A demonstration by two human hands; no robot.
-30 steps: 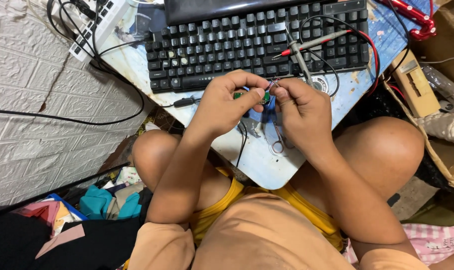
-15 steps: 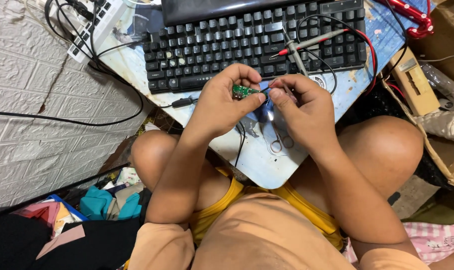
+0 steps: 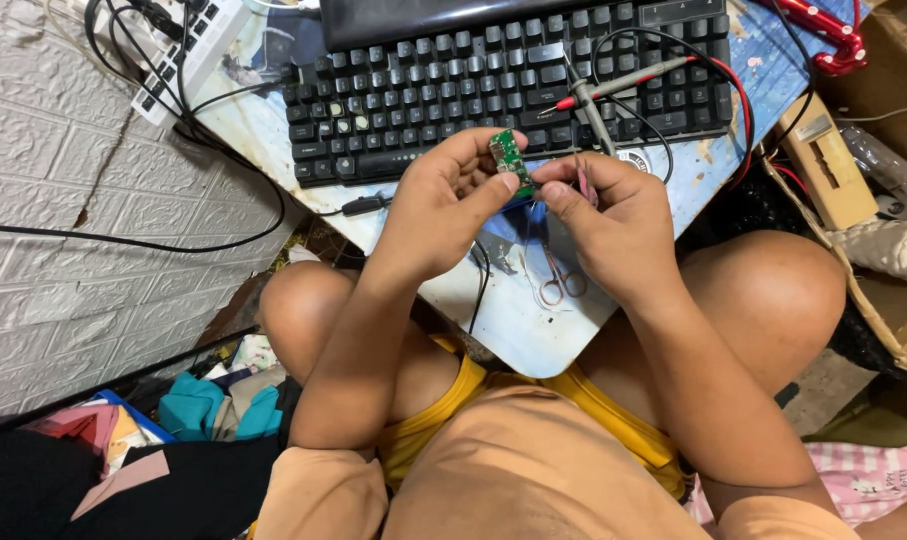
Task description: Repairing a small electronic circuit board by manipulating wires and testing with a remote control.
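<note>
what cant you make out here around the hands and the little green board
- Head view: the small green circuit board is pinched in the left hand; its lower part is covered by the thumb, its parts too small to tell.
- The thin pink tool in the right hand: mostly hidden by the fingers.
- Black keyboard: its top is cut off by the frame edge.

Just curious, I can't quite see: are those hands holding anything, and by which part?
The left hand pinches a small green circuit board by its lower edge. The right hand meets it; its own hold cannot be told.
</note>
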